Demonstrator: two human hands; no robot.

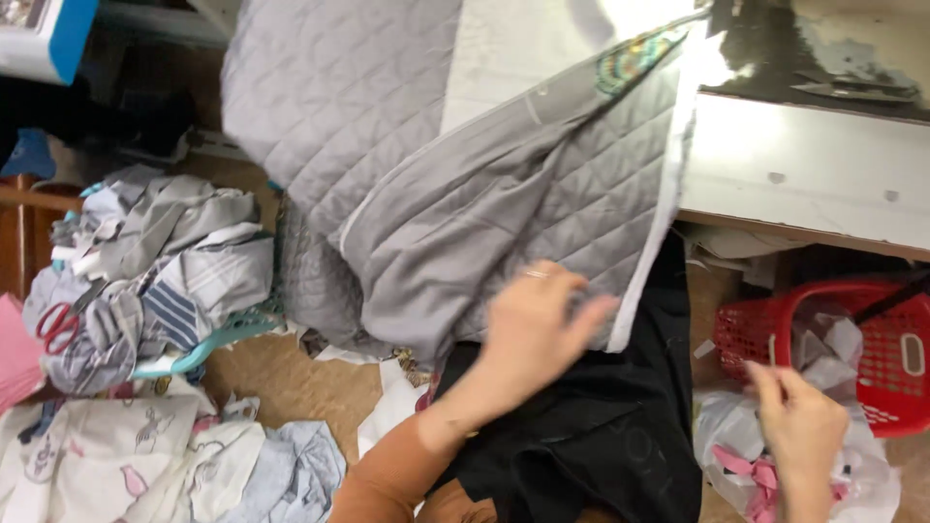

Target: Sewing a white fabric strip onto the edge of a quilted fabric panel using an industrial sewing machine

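A grey quilted fabric piece point(504, 203) with a white edge strip hangs off a white table point(804, 174) and over black cloth point(601, 426). My left hand point(538, 324), with a ring on one finger, lies flat on the lower part of the quilted piece with its fingers stretched out. My right hand point(794, 416) hovers lower right, fingers pinched together, just above a clear plastic bag point(727, 436) of white and pink scraps. I see nothing between those fingers.
A red plastic basket point(872, 349) with scraps stands under the table at right. At left a teal basket point(223, 339) holds striped and grey cloth with red-handled scissors point(56, 324) on top. Printed light fabrics point(145, 465) lie on the brown floor.
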